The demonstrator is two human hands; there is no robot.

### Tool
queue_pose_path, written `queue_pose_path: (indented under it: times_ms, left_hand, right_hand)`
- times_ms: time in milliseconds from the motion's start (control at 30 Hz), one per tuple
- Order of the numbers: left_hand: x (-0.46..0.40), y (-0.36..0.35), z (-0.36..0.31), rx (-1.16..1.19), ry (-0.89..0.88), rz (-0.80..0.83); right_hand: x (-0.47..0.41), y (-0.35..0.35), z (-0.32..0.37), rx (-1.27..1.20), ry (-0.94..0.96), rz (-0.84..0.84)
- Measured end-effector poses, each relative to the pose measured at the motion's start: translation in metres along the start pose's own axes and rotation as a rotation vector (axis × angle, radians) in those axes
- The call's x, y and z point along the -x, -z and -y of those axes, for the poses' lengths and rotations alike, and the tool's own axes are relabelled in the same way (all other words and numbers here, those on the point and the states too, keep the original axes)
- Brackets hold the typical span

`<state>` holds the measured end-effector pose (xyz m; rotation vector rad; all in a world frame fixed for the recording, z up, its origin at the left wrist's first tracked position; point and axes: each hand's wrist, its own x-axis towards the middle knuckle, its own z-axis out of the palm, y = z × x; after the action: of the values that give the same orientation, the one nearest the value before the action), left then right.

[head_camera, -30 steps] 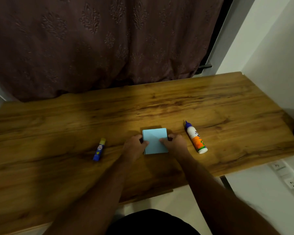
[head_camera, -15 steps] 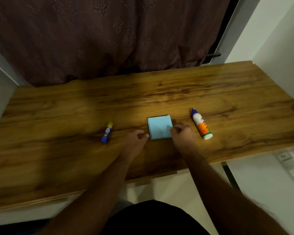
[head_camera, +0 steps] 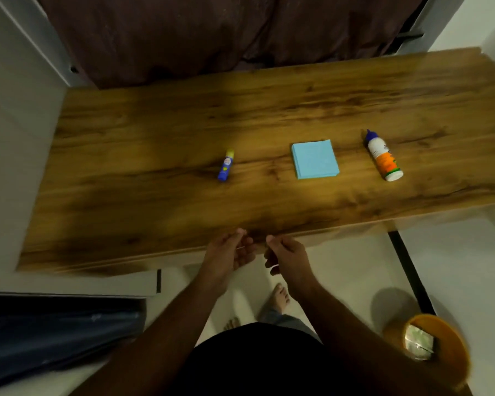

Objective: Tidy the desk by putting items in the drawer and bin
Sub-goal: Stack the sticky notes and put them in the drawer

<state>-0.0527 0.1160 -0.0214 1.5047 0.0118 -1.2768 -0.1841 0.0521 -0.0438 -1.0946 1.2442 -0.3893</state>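
Both hands hanging at the desk's near edge, three items lying on top.

The left hand [head_camera: 229, 252] and right hand [head_camera: 287, 254] are hovering side by side just off the desk [head_camera: 155, 138], fingers loosely curled, holding nothing I can make out. A glue stick [head_camera: 225, 165], a blue pad [head_camera: 315, 159] and a glue bottle [head_camera: 383, 157] are lying in a row, well apart. An orange bin [head_camera: 440, 347] is standing on the floor at lower right.
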Motion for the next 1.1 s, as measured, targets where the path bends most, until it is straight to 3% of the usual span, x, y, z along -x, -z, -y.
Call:
queue_pose_path:
  times_ms: [167, 333, 667, 800, 933, 1100]
  left_hand:
    - [0.005, 0.068, 0.047, 0.307, 0.191, -0.063]
    - [-0.012, 0.116, 0.079, 0.523, 0.234, -0.136]
    - [-0.064, 0.142, 0.085, 0.833, 0.186, -0.17]
    - [-0.084, 0.14, 0.088, 0.878, 0.134, -0.169]
    - [-0.099, 0.131, 0.09, 0.955, 0.033, -0.16]
    - [-0.096, 0.126, 0.098, 0.879, 0.012, -0.203]
  right_hand:
    - [0.01, -0.027, -0.055, -0.222, -0.393, 0.022]
    - [-0.007, -0.045, -0.079, -0.456, -0.528, -0.037]
    - [-0.059, -0.067, -0.08, -0.893, -0.568, -0.277]
    - [-0.076, -0.07, -0.083, -1.039, -0.512, -0.243]
    - [-0.083, -0.074, -0.083, -1.056, -0.461, -0.231]
    - [-0.079, -0.069, -0.089, -1.011, -0.439, -0.171]
